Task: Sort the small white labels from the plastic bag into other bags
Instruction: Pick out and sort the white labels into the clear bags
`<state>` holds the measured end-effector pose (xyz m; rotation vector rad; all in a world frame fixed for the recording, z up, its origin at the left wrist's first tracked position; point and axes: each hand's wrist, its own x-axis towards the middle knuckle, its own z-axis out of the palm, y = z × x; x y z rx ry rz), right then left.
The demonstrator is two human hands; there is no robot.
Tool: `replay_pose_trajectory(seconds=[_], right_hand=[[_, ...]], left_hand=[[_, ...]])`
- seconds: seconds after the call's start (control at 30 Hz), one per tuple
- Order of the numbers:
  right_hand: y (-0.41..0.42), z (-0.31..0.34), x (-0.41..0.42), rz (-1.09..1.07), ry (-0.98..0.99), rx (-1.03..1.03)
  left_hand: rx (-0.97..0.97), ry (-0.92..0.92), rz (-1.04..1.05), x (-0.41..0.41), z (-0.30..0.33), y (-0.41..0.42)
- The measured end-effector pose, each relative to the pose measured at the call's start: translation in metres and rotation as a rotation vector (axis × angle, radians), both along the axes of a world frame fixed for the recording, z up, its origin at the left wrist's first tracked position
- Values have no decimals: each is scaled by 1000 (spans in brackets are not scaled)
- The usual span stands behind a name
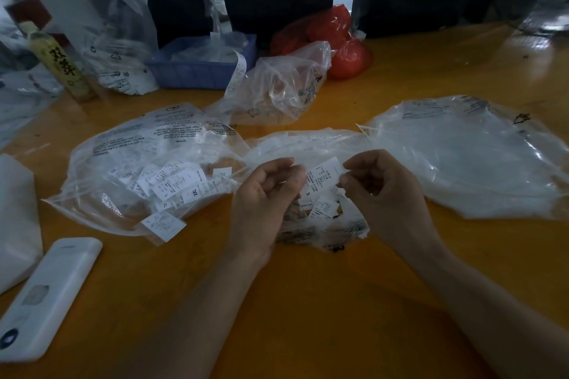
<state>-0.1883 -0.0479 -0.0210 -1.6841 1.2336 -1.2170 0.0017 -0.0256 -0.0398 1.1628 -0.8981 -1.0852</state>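
A small white printed label [323, 177] is stretched between my two hands above the orange table. My left hand [264, 194] pinches its left end with curled fingers, and my right hand [381, 191] pinches its right end. Beneath them lies a crumpled clear plastic bag [326, 228] with more white labels inside. To the left, a larger clear bag [147, 169] holds several labels, one poking out at its front edge. A flat, nearly empty clear bag [468, 157] lies to the right.
A white remote-like device [49, 295] lies at the front left. Behind are a blue plastic basket [200, 64], a crumpled clear bag [283, 89], a red plastic bag [332, 40], a drink bottle [61, 64] and more clear bags [120, 40].
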Motion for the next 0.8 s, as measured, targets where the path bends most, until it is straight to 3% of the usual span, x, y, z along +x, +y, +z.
replay_pose_trajectory(seconds=[0.13,0.27,0.37,0.47,0.6,0.7,0.8], right_hand=[[1,-1,0,21,34,-22],[-3,4,-8,-85,72,-122],[-12,12,-22,-198,167,-217],[-23,18,-42,-297,341,-292],[-41,13,-67,-369,778,-129],[-49,13,-78,-465,855,-57],[-53,15,-92,-508,946,41]], left_hand=[[-86,-374,101,2,5,3],[-330,-946,461,44,25,-2],[-94,-1234,613,82,30,-1],[213,-1374,594,106,26,0],[432,-1554,572,114,22,-1],[453,-1577,600,107,21,-1],[300,-1536,614,92,22,-2]])
